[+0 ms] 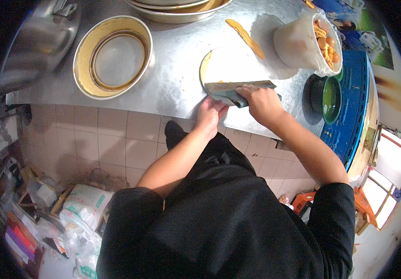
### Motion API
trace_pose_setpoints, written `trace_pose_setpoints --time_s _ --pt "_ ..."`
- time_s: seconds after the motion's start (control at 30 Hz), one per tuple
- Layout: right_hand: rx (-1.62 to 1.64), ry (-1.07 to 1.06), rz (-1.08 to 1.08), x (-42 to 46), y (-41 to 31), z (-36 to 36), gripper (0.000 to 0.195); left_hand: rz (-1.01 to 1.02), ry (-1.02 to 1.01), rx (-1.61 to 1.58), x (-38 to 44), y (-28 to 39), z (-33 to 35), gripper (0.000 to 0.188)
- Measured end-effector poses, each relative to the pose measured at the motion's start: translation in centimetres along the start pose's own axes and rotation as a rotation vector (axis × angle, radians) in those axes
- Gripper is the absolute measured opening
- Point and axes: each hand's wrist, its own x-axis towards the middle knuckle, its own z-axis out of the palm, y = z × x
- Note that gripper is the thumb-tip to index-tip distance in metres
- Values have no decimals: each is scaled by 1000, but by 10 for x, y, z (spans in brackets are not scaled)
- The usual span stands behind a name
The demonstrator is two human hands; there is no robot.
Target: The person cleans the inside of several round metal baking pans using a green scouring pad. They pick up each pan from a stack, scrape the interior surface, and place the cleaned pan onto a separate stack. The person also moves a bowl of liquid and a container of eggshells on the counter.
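My right hand (pixel 261 101) is closed on the back edge of a wide flat metal scraper (pixel 225 90). The blade lies across the near part of a round, pale disc (pixel 205 69), very bright in the glare, with yellow residue along its left rim. My left hand (pixel 211 113) grips the disc's near edge at the table's front, its fingertips partly under the blade. Beyond the disc, a long strip of yellow-brown cake trimming (pixel 245 39) lies on the steel table (pixel 176 62). To the left stands a round metal pan (pixel 78 66) with yellow residue on its inner wall.
A white bucket (pixel 291 45) lined with plastic holds eggshells and trimmings at the right. Green round containers (pixel 333 101) stand beside a blue crate (pixel 352 115). Stacked metal pans (pixel 183 15) are at the back, and a large steel bowl (pixel 43 42) is far left.
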Motion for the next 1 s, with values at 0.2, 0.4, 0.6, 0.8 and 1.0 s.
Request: trace_pose_setpoints --time_s 0.2,0.4,0.6,0.8,1.0 --pt "-17 11 15 8 -3 -4 34 8 9 -22 2 -3 -1 24" --pt "60 -1 74 9 1 -3 34 8 -9 1 1 -1 0 24" --pt "120 152 -18 -12 5 -1 39 -3 4 -35 3 -2 -1 21" --pt "58 66 14 -11 -7 5 38 33 -16 -60 4 -6 -2 20" --pt "37 50 19 -4 -12 4 37 30 6 -74 3 -7 -1 20"
